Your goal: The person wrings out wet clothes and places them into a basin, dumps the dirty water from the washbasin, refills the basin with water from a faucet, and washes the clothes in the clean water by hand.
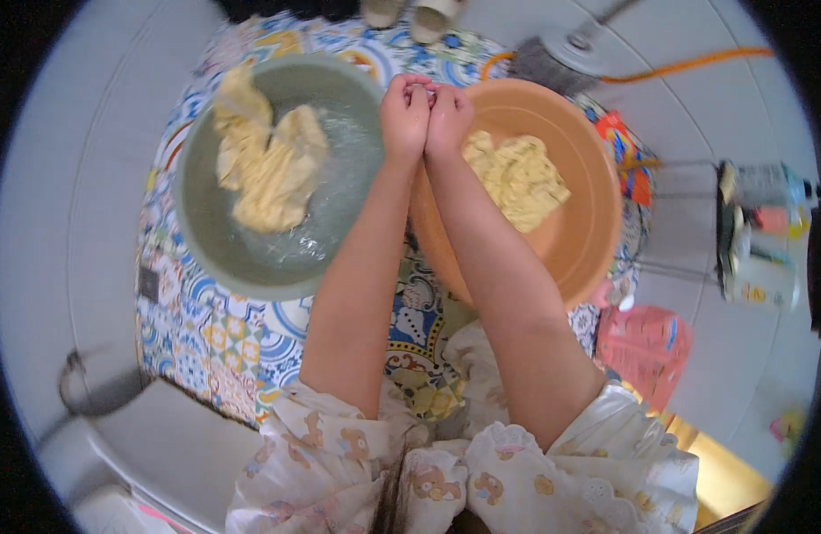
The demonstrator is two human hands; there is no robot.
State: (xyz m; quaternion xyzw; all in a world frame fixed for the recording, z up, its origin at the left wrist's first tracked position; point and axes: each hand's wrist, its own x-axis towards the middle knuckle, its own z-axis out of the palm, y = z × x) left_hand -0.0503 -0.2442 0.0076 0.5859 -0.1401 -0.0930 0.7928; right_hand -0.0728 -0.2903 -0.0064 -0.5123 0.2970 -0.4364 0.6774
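My left hand and my right hand are pressed side by side with their fingers curled together. Nothing shows in them, though the palms are hidden. They are over the gap between two round plastic basins, close to the facing rims. To the left, the grey-green basin holds water with glints on its surface. A wet pale-yellow cloth lies in it, one end up against the far left wall. To the right, an orange basin holds a crumpled yellow cloth; my right forearm crosses its near left side.
The floor has patterned tiles. Right of the orange basin are a red-orange packet, a pink pouch and a wall rack with bottles. An orange hose runs behind. Light shoes stand at the far edge.
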